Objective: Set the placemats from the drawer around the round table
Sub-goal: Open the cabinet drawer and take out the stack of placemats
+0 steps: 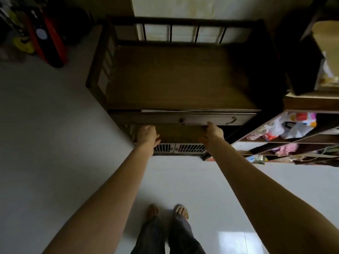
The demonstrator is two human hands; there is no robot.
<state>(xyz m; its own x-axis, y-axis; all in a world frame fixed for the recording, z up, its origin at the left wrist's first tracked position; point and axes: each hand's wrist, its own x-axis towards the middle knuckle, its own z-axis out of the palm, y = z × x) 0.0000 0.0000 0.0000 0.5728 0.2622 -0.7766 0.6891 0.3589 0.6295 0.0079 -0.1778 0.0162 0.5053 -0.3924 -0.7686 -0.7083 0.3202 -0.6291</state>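
Observation:
A dark wooden cabinet (pixel 179 77) stands against the wall in front of me. Its wide drawer (pixel 216 119) sits just below the top, with a curved metal handle (pixel 231 120) on the right. A thin pale edge (pixel 165 110) shows along the top of the drawer front; I cannot tell what it is. My left hand (pixel 146 134) reaches under the drawer's left part, fingers extended and tips hidden in shadow. My right hand (pixel 215 130) touches the drawer's lower edge with its fingertips. No placemat or round table is in view.
An open shelf unit (pixel 286 142) with plastic bags and cloth stands close on the right. Red and yellow objects (pixel 49 43) lean in the far left corner. Slatted doors (pixel 180 148) sit low on the cabinet. My sandalled feet (pixel 167 210) stand on pale floor tiles.

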